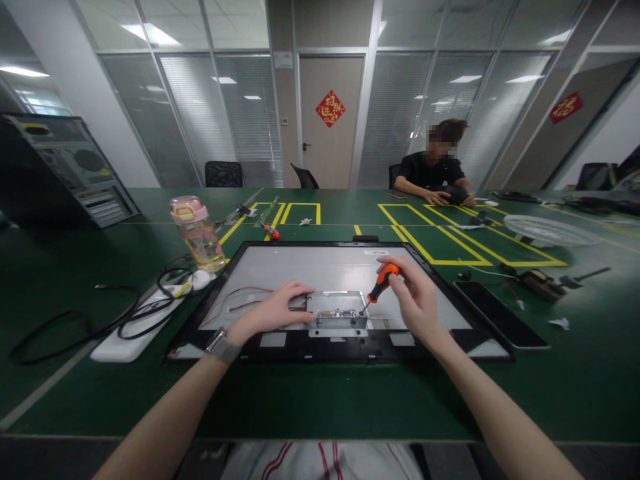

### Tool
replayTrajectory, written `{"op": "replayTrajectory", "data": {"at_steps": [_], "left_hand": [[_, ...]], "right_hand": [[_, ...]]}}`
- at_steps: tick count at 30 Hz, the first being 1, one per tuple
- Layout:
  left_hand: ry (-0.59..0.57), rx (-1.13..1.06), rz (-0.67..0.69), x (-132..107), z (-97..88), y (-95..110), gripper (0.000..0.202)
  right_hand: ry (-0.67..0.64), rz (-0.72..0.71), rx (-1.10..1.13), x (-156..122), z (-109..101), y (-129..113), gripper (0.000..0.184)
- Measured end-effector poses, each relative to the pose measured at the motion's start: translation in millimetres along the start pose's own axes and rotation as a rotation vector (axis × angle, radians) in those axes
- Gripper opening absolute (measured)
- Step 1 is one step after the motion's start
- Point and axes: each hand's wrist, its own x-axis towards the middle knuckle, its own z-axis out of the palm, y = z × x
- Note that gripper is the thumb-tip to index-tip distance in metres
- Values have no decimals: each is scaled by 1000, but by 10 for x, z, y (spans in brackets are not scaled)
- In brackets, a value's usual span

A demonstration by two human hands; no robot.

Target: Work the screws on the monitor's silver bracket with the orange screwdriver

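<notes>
A flat display panel (295, 265) with a black frame lies back side up on the table in front of me. On its lower middle sits a metal bracket (341, 303) carrying a small board with connectors. My left hand (273, 308) holds the bracket's left side, thumb near its front corner and fingers near its back corner. In my right hand (415, 293) is an orange and black screwdriver (384, 280), tilted, its tip down at the bracket's right end. Whether the tip sits in a screw is too small to tell. Thin cables (240, 300) run left of the bracket.
Left stand a pink-topped bottle (203, 237) and a white power strip (137, 327) with black cables. A phone (495, 313) lies right of the panel. Behind it is another red screwdriver (271, 231). Across the table (320, 400), a person (435, 170) handles a dark object.
</notes>
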Motion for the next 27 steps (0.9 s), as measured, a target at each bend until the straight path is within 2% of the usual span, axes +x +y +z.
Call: {"op": "replayTrajectory", "data": {"at_steps": [5, 8, 10, 14, 17, 24, 27], "left_hand": [[-2, 10, -1, -2, 0, -4, 58], [-1, 7, -9, -2, -4, 19, 58], [-4, 5, -13, -2, -4, 28, 57], [-3, 10, -9, 2, 9, 0, 58], [1, 16, -8, 5, 11, -17, 59], [-8, 5, -21, -1, -26, 75, 57], [-8, 4, -20, -4, -23, 63, 58]], "right_hand": [[75, 4, -109, -6, 29, 44, 12], [76, 21, -50, -9, 34, 68, 8], [67, 58, 26, -9, 36, 67, 9], [27, 160, 159, -6, 39, 45, 23], [14, 190, 262, 0, 38, 44, 22], [73, 205, 215, 10, 47, 28, 13], [74, 195, 173, 10, 48, -1, 15]]}}
